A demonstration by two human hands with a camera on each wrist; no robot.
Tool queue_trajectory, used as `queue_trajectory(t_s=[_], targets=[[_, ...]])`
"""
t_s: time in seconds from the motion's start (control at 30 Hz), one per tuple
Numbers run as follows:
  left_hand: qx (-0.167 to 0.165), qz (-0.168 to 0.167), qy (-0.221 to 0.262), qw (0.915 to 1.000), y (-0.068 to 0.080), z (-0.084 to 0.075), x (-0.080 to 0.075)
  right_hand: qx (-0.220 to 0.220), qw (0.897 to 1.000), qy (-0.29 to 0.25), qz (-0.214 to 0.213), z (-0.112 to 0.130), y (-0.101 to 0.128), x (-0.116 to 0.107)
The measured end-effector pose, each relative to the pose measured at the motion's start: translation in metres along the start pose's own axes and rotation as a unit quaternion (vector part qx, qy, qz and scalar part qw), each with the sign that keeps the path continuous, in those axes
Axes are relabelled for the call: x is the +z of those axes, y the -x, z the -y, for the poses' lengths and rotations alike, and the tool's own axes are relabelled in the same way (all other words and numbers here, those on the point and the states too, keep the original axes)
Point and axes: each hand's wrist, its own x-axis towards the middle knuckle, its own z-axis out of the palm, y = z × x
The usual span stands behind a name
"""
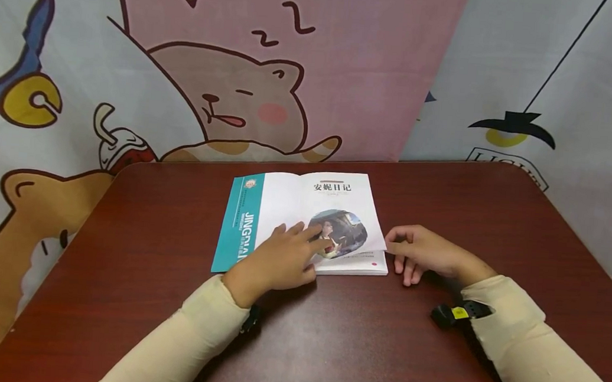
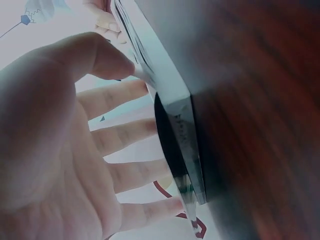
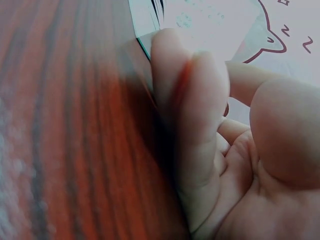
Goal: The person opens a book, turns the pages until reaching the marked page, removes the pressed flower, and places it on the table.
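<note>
An open book (image 1: 279, 198) lies on the table, its teal cover flap spread at the left and a white title page with a round picture on the right. My left hand (image 1: 280, 260) rests across the lower middle of the book, fingers spread and fairly straight; the left wrist view shows its fingertips along the book (image 2: 172, 75) near its edge. At the lower right corner, my right hand (image 1: 421, 252) pinches the title page (image 1: 353, 238) between thumb and index finger. That corner is raised, and another printed page shows beneath it. In the right wrist view, the right hand's curled fingers (image 3: 200, 110) hide the pinched corner.
The dark red wooden table (image 1: 328, 334) has rounded far corners. Behind it hangs a cloth backdrop (image 1: 367, 71) with cartoon animals, close to the table's far edge. A black wrist strap with a yellow label (image 1: 459, 313) sits at the right cuff.
</note>
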Motion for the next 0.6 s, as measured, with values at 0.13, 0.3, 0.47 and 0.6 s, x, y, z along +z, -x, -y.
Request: queue_trajectory(t_s=[0.13,0.3,0.47,0.6], targets=[[0.017,-0.028,-0.012,0.9994,-0.0005,0.0002,0.0008,-0.003,1.0,0.007,-0.006,0.0001,0.0,0.0008],[0.026,-0.044,-0.019,0.9985,-0.0002,-0.0001,0.0019,-0.006,1.0,0.007,-0.009,-0.0006,-0.0002,0.0014],[0.026,-0.042,-0.031,0.9983,-0.0009,0.0009,0.0037,-0.006,1.0,0.008,-0.009,-0.0003,-0.0004,0.0011],[0.019,-0.047,-0.023,0.9985,-0.0019,0.0012,0.0046,-0.005,1.0,0.009,-0.01,0.0002,-0.0002,0.0013]])
